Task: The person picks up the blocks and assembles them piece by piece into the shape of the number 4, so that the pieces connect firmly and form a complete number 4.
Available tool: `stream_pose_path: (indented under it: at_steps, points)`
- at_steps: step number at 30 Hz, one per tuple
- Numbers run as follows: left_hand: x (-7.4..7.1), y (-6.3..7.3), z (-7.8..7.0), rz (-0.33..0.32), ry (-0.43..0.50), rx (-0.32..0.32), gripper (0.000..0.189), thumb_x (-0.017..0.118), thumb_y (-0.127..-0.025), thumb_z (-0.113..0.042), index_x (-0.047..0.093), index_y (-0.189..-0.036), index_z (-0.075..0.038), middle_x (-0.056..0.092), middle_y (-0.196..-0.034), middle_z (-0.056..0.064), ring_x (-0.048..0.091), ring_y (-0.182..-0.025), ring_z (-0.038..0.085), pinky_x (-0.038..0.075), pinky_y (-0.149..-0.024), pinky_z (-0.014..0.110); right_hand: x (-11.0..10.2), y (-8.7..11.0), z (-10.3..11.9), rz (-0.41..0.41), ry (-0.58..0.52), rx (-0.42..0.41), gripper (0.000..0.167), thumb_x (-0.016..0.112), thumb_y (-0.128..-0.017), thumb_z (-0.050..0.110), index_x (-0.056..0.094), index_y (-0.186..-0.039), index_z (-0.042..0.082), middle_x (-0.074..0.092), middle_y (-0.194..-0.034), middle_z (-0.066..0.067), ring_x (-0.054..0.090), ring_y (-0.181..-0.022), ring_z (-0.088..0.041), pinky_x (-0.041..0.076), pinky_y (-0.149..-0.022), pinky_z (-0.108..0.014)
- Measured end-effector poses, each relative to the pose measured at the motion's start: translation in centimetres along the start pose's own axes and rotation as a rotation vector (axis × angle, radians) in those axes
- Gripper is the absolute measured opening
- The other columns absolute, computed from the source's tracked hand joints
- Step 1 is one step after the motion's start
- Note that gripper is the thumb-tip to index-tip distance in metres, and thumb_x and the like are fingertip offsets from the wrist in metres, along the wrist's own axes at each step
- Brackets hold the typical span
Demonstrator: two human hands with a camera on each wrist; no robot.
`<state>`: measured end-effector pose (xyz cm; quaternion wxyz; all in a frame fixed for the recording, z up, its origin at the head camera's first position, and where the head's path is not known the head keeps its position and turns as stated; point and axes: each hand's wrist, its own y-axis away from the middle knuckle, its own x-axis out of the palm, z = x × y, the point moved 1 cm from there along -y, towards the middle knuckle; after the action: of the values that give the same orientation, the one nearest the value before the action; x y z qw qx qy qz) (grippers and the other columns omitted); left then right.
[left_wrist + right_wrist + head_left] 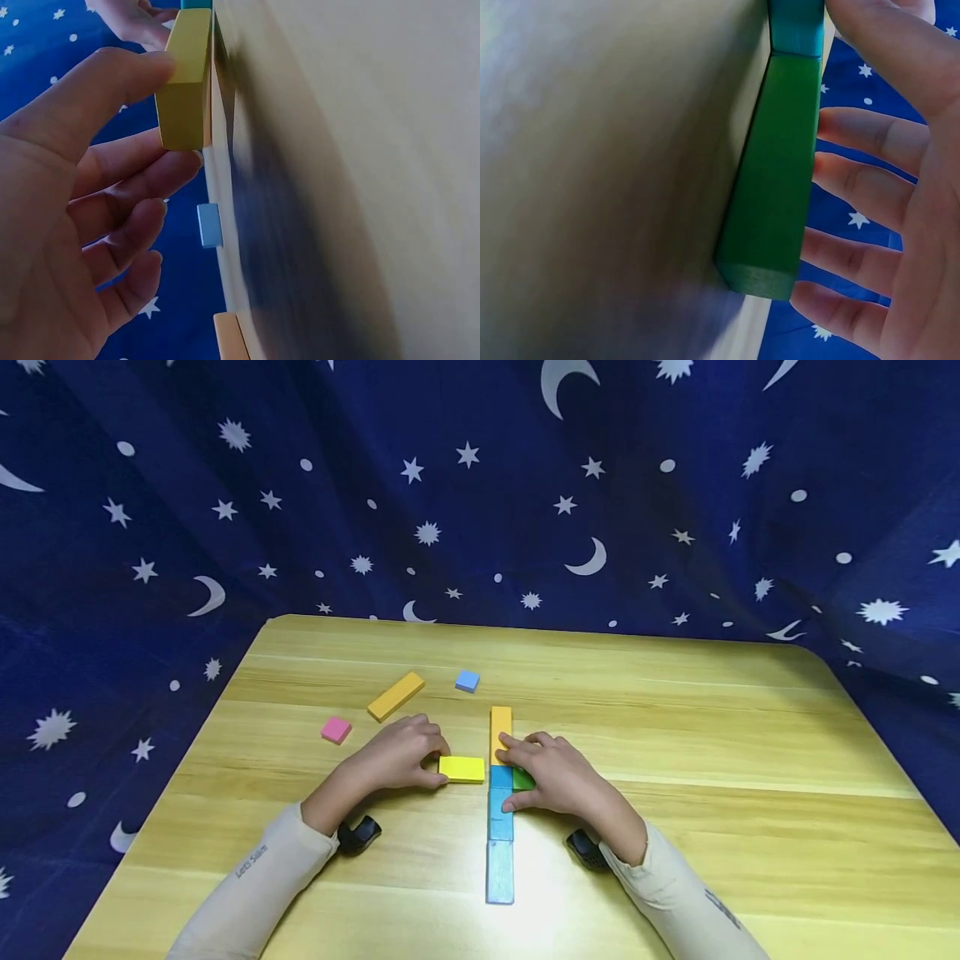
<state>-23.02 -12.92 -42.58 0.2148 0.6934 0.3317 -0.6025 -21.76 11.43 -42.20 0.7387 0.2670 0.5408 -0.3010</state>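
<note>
My left hand [393,756] pinches a yellow block [462,769] at its left end, between thumb and fingers; the left wrist view shows the thumb pressed on this yellow block [184,82]. A narrow gap parts its right end from a column of blocks. That column runs from an orange block [500,724] through blue blocks [500,818] to a light blue one [500,872] nearest me. My right hand [562,777] is spread over the column, fingertips at the orange block and thumb at a blue one. Beneath it a green block [772,172] juts right, its end against a blue block.
Left of the column lie a loose orange block [396,697], a small pink block [336,730] and a small blue block [467,681]. The wooden table [712,718] ends at a dark blue curtain [480,502] with moons and stars.
</note>
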Motion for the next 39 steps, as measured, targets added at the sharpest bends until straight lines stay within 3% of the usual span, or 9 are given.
stream_pose_path:
  at_steps: [9, 39]
  points:
    - [0.22, -0.07, -0.25, 0.000, -0.014, 0.027, 0.030, 0.071, -0.072, -0.041, 0.069, -0.086, -0.015, 0.059, -0.078, -0.006, 0.046, -0.075, 0.011, 0.041, -0.073, 0.028, 0.09, -0.04, -0.03, 0.000, 0.017, 0.007, 0.070, 0.067, -0.069, 0.056, 0.056, -0.127, 0.018, 0.042, -0.141, -0.002, 0.046, -0.119, -0.032, 0.040, -0.089, -0.052]
    - [0.77, -0.28, -0.42, 0.031, 0.006, 0.018, 0.029, 0.070, -0.071, -0.042, 0.069, -0.086, -0.017, 0.058, -0.079, -0.008, 0.045, -0.076, 0.010, 0.040, -0.073, 0.027, -0.03, -0.16, 0.02, 0.002, 0.008, 0.002, 0.072, 0.067, -0.069, 0.056, 0.055, -0.127, 0.017, 0.042, -0.141, -0.003, 0.046, -0.119, -0.033, 0.039, -0.090, -0.052]
